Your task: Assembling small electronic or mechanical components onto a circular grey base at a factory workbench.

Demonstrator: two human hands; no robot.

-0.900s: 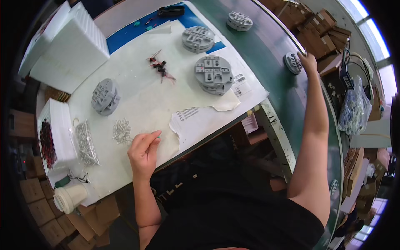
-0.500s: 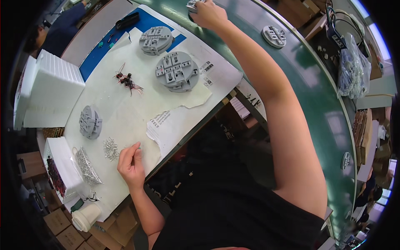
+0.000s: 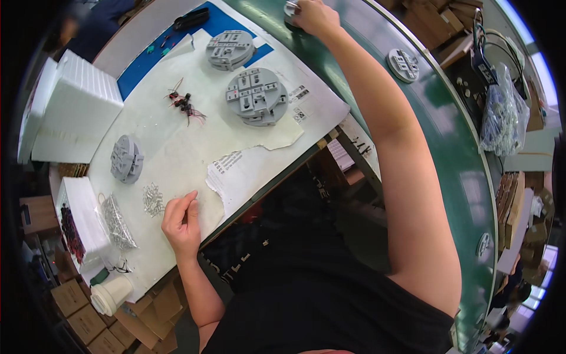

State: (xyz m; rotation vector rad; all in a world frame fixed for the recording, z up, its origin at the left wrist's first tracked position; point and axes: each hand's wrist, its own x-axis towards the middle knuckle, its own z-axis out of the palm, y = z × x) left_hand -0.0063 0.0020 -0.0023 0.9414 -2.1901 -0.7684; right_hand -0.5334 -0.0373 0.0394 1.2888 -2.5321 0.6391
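Note:
My right hand (image 3: 317, 19) reaches far out over the green conveyor belt (image 3: 359, 41). Its fingers close on the rim of a grey round fixture (image 3: 290, 12), partly cut off by the picture's rim. On the near edge of the white worktable (image 3: 171, 147) rests my left hand (image 3: 181, 226), fingers curled and pressed together; whatever they may hold is hidden. Beside it lies a pile of small shiny metal-looking parts (image 3: 153, 199). Grey round fixtures with slotted blocks stand on the table: a large stacked one (image 3: 256, 97), another stack (image 3: 230, 50) and a tilted one (image 3: 127, 159).
Black parts with red wires (image 3: 186, 106) lie mid-table. At left are white foam boxes (image 3: 79, 109), a bag of small parts (image 3: 118, 221) and a lidded cup (image 3: 112, 295). More fixtures (image 3: 404, 65) sit on the belt. A person in dark clothing (image 3: 100, 26) is at upper left.
My view has shifted slightly. The right hand now covers more of the fixture on the belt, which shows less at the rim. My left hand keeps its curled pose.

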